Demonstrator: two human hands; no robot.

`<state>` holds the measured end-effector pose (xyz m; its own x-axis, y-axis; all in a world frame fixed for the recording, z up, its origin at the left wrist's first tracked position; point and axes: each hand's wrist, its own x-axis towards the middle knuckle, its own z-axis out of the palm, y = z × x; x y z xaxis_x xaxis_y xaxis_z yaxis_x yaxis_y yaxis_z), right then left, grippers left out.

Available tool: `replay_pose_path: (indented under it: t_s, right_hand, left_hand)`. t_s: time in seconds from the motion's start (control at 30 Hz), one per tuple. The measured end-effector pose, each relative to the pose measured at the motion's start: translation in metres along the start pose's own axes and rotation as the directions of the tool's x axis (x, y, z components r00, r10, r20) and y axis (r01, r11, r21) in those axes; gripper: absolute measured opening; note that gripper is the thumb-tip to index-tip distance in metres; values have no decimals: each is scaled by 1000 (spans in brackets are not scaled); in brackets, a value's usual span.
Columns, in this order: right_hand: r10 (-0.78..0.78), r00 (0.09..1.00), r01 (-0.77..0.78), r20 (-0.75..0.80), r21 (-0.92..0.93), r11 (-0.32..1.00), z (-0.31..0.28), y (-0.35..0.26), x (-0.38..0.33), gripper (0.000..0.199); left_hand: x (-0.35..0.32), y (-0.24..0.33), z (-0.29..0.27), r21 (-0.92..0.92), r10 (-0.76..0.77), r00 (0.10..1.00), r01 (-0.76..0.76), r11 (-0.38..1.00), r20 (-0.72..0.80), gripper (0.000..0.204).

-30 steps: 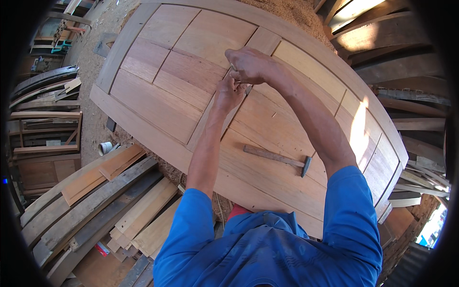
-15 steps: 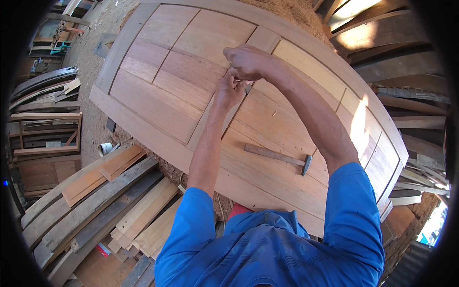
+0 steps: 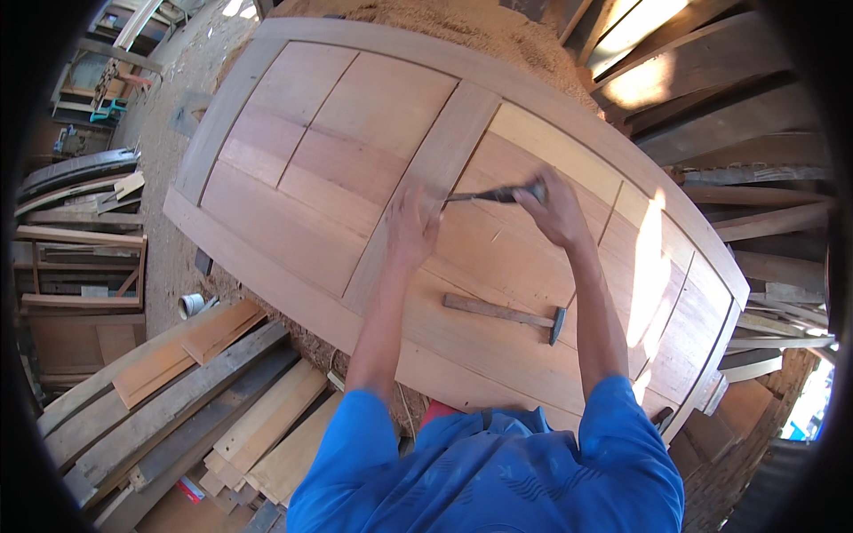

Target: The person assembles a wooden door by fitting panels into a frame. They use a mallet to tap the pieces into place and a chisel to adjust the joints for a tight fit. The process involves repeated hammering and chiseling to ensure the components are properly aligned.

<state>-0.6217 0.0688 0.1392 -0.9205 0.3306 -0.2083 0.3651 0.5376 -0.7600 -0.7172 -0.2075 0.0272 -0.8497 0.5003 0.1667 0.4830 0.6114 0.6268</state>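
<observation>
1. The right hand [image 3: 558,211] is clenched around a slim dark metal chisel [image 3: 494,195], which lies level just above the large panelled wooden door [image 3: 346,142].
2. The left hand [image 3: 410,226] rests flat and released on the door's central rail.
3. A wooden-handled hammer [image 3: 506,314] lies on the door nearer the person.

Hammer [image 3: 506,314] on door [image 3: 293,191], planks [image 3: 187,400] left

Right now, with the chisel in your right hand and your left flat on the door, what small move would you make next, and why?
Probably bring the chisel tip down to the panel edge beside the left hand. The right hand holds it lifted and roughly level, its tip near the centre stile, while the left hand rests flat on the door. The hammer lies unused nearby.
</observation>
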Motion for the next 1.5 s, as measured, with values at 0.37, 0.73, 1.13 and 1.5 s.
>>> replay_pose_path:
  t_s: [0.37, 0.73, 1.13, 1.5]
  right_hand:
    - [279, 953, -295, -115, -164, 941, 15, 180, -153, 40]
    - [273, 911, -352, -310, -238, 905, 38, 192, -148, 47]
    - [279, 907, -364, -315, -254, 896, 35, 196, -143, 48]
    - [323, 899, -400, -295, -253, 881, 34, 187, -142, 48]
  left_hand:
    - [-24, -13, 33, 499, -257, 966, 224, 837, -3, 82]
    - [-16, 1, 29, 543, -258, 966, 203, 815, 26, 77]
    - [-16, 3, 29, 533, -328, 941, 236, 813, 82, 73]
    - [-13, 4, 23, 488, -329, 941, 250, 836, 83, 74]
